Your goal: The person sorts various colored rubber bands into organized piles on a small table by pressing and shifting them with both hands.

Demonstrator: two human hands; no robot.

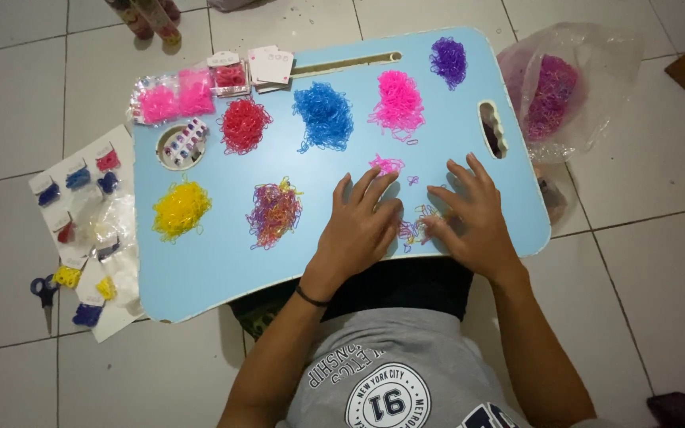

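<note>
Pale blue, the lap counter (200, 269) rests across the person's knees and carries small elastic bands sorted by colour: a red pile (243, 125), a blue pile (324, 116), a pink pile (397, 101), a purple pile (449, 60), a yellow pile (180, 209) and a mixed pile (273, 212). A round cup recess (181, 146) at its left side holds a small carded item. Beyond the right edge a clear plastic bag (572, 79) lies on the floor, full of mixed purple and pink bands. At the top left, small clear packets of pink bands (174, 97) and a few cards (267, 65) overlap the counter's corner.

The left hand (358, 226) and right hand (469, 218) lie palm down with fingers spread flat, gripping nothing, over a thin scatter of mixed bands (415, 226) near the front edge; a few pink bands (387, 164) sit just beyond the left fingertips.

The floor is white tile (660, 166). Left of the counter lie carded packs of bands (81, 230) in blue, red and yellow, with blue-handled scissors (44, 292) beside them.
</note>
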